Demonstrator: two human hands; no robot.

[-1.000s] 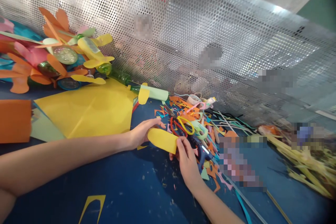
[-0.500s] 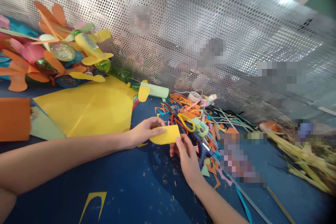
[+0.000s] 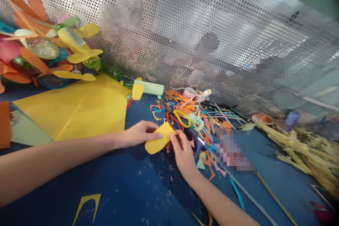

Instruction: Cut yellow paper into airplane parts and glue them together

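A small yellow paper petal (image 3: pixel 158 140), rounded at its lower end and straight-edged at the top, is held above the blue table (image 3: pixel 124 183). My left hand (image 3: pixel 141 134) pinches its left side, thumb on top. At the right edge, my right hand (image 3: pixel 182 153) grips it between thumb and fingers. Just beyond the hands lie scissors with yellow handles (image 3: pixel 182 118) and another pair with red handles (image 3: pixel 171 120). A dark blue glue gun (image 3: pixel 200 144) rests to the right of my right hand.
Large yellow paper (image 3: pixel 100 106) lies at left, below bottles with paper petals (image 3: pixel 76 42). Colourful paper scraps (image 3: pixel 182 99) pile up along the perforated metal screen (image 3: pixel 174 17). A cut yellow offcut (image 3: pixel 87 201) sits in front. Dried husks (image 3: pixel 288 148) lie at far right.
The yellow petal has tilted, its rounded end turning down toward the left. Both hands still hold it. The whole view has shifted so things appear further left.
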